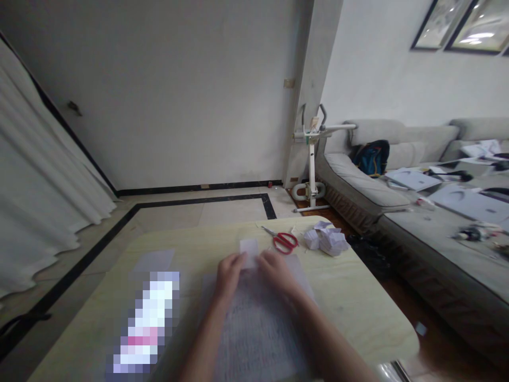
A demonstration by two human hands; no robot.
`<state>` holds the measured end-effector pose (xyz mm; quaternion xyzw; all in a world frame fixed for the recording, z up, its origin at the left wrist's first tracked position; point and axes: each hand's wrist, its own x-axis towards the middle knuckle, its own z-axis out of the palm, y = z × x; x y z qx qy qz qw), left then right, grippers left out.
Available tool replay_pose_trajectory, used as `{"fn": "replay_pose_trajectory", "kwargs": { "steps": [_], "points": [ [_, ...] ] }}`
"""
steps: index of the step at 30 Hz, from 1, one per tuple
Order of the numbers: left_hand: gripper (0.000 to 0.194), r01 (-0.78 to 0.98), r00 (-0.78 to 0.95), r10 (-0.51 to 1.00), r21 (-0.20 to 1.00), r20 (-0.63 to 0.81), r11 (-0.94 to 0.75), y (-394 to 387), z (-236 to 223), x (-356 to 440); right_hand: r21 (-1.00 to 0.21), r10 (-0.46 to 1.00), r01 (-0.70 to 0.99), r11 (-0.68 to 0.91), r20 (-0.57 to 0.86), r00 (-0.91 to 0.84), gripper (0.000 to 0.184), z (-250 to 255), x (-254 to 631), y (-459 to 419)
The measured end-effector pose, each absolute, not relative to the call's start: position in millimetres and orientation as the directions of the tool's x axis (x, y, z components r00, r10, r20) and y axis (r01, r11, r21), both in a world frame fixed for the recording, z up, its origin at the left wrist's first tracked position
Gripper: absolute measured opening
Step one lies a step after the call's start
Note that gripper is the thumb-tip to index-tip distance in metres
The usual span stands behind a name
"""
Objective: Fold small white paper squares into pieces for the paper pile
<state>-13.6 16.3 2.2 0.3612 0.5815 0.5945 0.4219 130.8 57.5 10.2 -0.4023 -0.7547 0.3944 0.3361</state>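
A small white piece of paper (249,251) is held between my two hands above the table. My left hand (229,269) pinches its left edge, fingers closed. On the opposite edge my right hand (275,268) grips it, its fingers curled. Beneath both forearms lies a large sheet of paper (258,329) with blurred writing or print on it. Red-handled scissors (284,242) rest just beyond my right hand, blades pointing away to the left. Crumpled white paper (326,239) sits to their right.
A pale wooden table (358,307) carries these things. At its left lie another pale sheet (154,261) and a pixelated bright object (149,321). A grey sofa (358,180) and a white exercise machine (312,164) stand beyond on the right. White curtains (43,175) hang at left.
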Motion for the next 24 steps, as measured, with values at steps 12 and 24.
{"fn": "replay_pose_trajectory", "kwargs": {
  "steps": [12, 24],
  "points": [
    [0.035, 0.001, -0.416, 0.909, 1.000, 0.007, -0.008, 18.6, -0.8, -13.2, -0.821, 0.855, 0.384, 0.423, 0.222, -0.468, 0.031, 5.6, 128.1, 54.2],
    [0.038, -0.002, -0.373, 0.927, 0.999, 0.034, -0.037, 20.0, -5.7, -7.8, -0.849, 0.887, 0.351, 0.395, 0.252, -0.388, 0.025, 8.6, 127.9, 55.0]
  ]
}}
